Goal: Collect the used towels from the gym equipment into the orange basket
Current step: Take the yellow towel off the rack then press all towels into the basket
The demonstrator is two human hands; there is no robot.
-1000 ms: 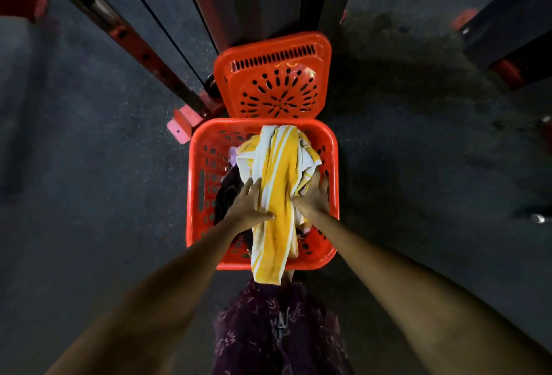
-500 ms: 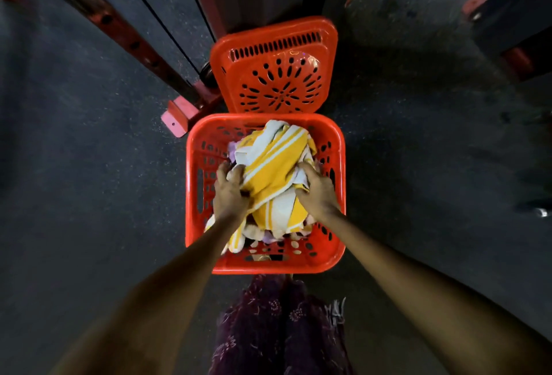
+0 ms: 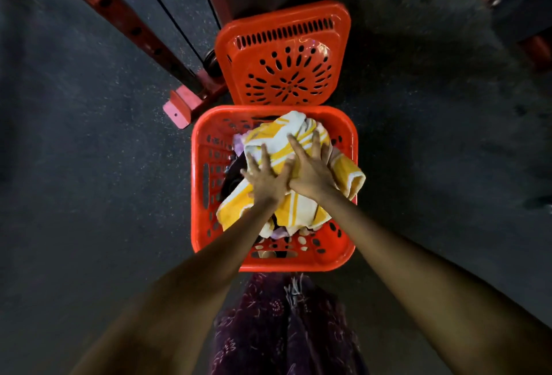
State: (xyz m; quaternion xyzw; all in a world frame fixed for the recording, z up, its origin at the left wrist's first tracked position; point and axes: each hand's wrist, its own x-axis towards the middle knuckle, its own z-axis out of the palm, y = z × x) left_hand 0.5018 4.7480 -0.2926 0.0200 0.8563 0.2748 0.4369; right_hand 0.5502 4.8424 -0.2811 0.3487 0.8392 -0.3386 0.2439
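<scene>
The orange basket (image 3: 199,195) stands on the dark floor right below me, its perforated lid (image 3: 283,55) tipped open at the far side. A yellow and white striped towel (image 3: 277,135) lies bunched on top of other cloth inside it; one yellow end (image 3: 352,179) hangs over the right rim. My left hand (image 3: 264,179) and my right hand (image 3: 310,170) lie side by side on the towel, fingers spread and straight, pressing down on it. A dark cloth (image 3: 234,174) and a pale lilac one (image 3: 239,140) show beneath.
A red and black machine frame (image 3: 134,28) with a pink foot bracket (image 3: 180,104) and cables runs from the upper left to the basket's far left corner. More equipment (image 3: 525,13) stands at the upper right. Dark speckled floor (image 3: 89,180) surrounds the basket.
The towel, hanging over the near rim a second ago, has been bunched into the basket. Both hands let go of its sides and now press flat on top.
</scene>
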